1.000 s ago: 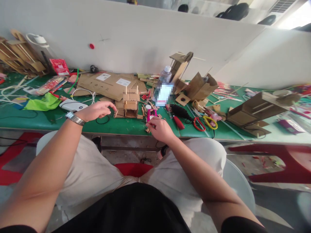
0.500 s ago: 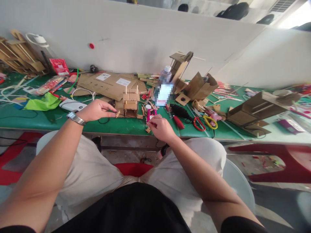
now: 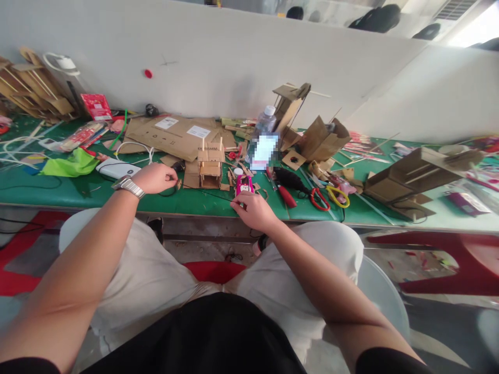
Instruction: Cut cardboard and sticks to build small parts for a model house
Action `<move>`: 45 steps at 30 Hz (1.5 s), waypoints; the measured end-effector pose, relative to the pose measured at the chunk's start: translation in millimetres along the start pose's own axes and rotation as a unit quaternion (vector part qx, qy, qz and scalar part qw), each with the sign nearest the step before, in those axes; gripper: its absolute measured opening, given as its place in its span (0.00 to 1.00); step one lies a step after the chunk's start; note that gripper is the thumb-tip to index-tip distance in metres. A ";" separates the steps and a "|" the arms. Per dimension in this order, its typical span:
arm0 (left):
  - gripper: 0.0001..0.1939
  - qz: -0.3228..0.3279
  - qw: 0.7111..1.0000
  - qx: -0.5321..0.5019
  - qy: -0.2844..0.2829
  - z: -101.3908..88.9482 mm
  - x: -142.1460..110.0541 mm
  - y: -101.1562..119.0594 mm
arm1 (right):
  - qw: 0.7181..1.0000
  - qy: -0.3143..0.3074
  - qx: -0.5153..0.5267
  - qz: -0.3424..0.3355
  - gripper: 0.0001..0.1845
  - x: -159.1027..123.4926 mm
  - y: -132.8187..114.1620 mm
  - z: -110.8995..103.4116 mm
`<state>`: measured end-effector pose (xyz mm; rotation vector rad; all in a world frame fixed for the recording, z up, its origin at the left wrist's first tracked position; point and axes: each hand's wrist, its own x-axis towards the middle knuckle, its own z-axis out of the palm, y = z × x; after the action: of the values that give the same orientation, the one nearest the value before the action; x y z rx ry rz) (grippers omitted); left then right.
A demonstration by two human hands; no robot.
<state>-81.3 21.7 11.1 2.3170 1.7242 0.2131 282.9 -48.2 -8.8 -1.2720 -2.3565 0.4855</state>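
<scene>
My left hand (image 3: 156, 178), with a metal watch at the wrist, is closed with its fingertips at a small brown cardboard piece (image 3: 179, 184). A thin black cord (image 3: 208, 194) runs low across the green table from near that piece to my right hand (image 3: 253, 210). The right fingers are pinched together on the cord at the table's front edge. Between and behind the hands stands a small cardboard frame (image 3: 210, 169) with wooden sticks poking up. A pink bottle (image 3: 244, 184) with a white cap lies just behind my right hand.
Right of the bottle lie a red-handled tool (image 3: 286, 196) and scissors with red and yellow handles (image 3: 337, 197). A clear plastic bottle (image 3: 265, 120) stands behind a blurred bright screen (image 3: 264, 150). Cardboard structures (image 3: 417, 174) stand at right; a white device (image 3: 117, 169) lies at left.
My left hand reached to the cardboard piece, pinched it, then drew back left with it. The black cord now shows as a straighter line. My right hand shifted only slightly.
</scene>
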 end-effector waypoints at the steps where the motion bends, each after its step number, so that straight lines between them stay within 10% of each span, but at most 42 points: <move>1: 0.13 0.003 1.000 0.009 -0.007 1.4 0.6 -0.6 | 1.000 -0.007 -0.003 0.001 0.09 -0.3 -1.0 1.9; 16: 0.18 0.029 0.997 0.065 0.001 14.7 -0.4 7.4 | 0.996 -0.072 -0.020 0.041 0.12 0.8 -9.3 9.5; 22: 0.09 0.088 0.987 -0.006 0.137 2.2 -15.1 40.2 | 0.997 -0.068 -0.029 0.037 0.11 0.7 -11.1 9.4; 28: 0.08 0.114 0.970 -0.207 0.054 27.7 -34.4 88.2 | 0.999 -0.034 -0.012 0.019 0.11 0.3 -8.5 9.3; 32: 0.21 -0.003 0.844 -0.513 -0.157 68.6 -51.9 125.8 | 0.999 0.008 0.026 -0.024 0.10 -1.5 -6.4 10.6; 37: 0.29 -0.165 0.647 -0.736 -0.111 99.6 -62.5 152.2 | 0.990 0.000 0.044 -0.137 0.12 -5.0 -6.2 14.4; 45: 0.18 -0.166 0.571 -0.803 -0.030 90.3 -53.6 143.2 | 0.987 -0.034 0.026 -0.156 0.12 -4.4 -3.7 19.2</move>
<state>58.5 -78.2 -33.8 0.5701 0.8935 1.0366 272.7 -55.9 -24.2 -0.8532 -2.5215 0.4916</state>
